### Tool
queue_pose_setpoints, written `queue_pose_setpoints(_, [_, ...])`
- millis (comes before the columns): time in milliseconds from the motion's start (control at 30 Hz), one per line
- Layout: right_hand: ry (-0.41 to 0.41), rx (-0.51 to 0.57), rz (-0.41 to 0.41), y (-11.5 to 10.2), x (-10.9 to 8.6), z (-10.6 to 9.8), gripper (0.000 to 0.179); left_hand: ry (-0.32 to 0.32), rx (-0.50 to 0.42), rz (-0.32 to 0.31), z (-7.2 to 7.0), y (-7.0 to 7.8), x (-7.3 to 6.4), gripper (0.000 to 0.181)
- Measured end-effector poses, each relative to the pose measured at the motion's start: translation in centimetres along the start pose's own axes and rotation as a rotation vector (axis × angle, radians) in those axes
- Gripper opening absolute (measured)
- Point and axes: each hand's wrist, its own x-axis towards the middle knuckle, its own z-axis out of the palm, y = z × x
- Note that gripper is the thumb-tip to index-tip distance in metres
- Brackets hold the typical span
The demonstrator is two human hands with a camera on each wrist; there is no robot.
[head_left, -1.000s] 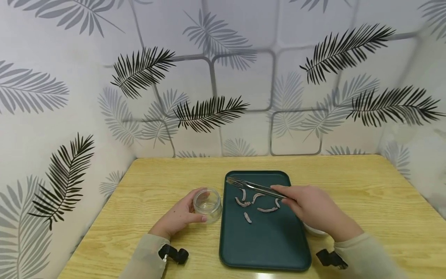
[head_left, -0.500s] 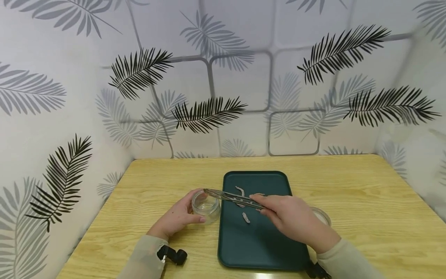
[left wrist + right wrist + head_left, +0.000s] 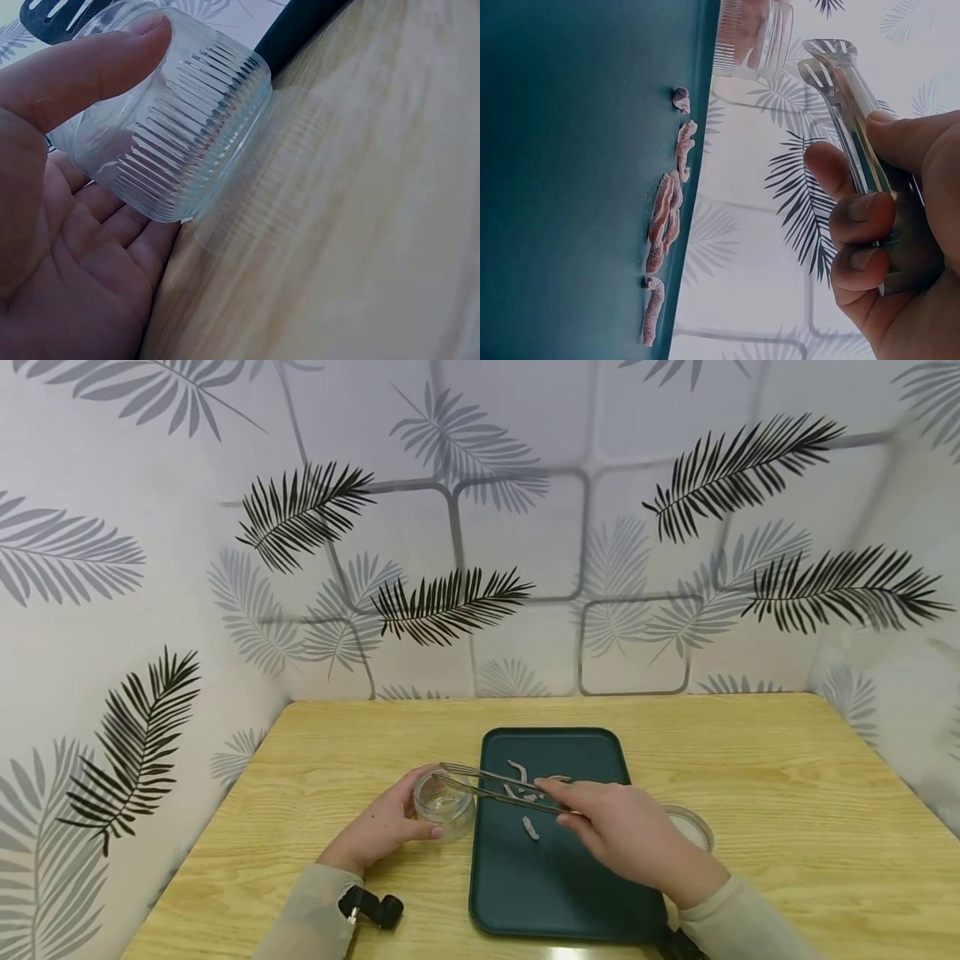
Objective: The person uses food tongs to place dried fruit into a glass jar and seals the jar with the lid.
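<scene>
Here, one pair of tongs (image 3: 861, 97), one glass jar (image 3: 191, 124).

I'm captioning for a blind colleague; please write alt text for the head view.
A person's right hand holds metal tongs with the tips apart above a glass jar gripped by the left hand. A dark green tray of small pale strips lies beside the jar on a wooden table, before a leaf-patterned wall.
</scene>
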Motion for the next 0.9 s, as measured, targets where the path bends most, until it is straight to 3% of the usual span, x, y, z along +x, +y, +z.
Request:
queue_pose_setpoints(267, [-0.001,0.027,0.034,1.0,-0.2,-0.2,0.051,-0.002,-0.001,0.031,-0.1,0.1,-0.1,0.087])
queue_pose_setpoints(900, [-0.162,-0.063,0.258,3.5,-0.4,-0.4,0.047,-0.014,-0.003,0.035,-0.1,0.0,-0.1,0.086])
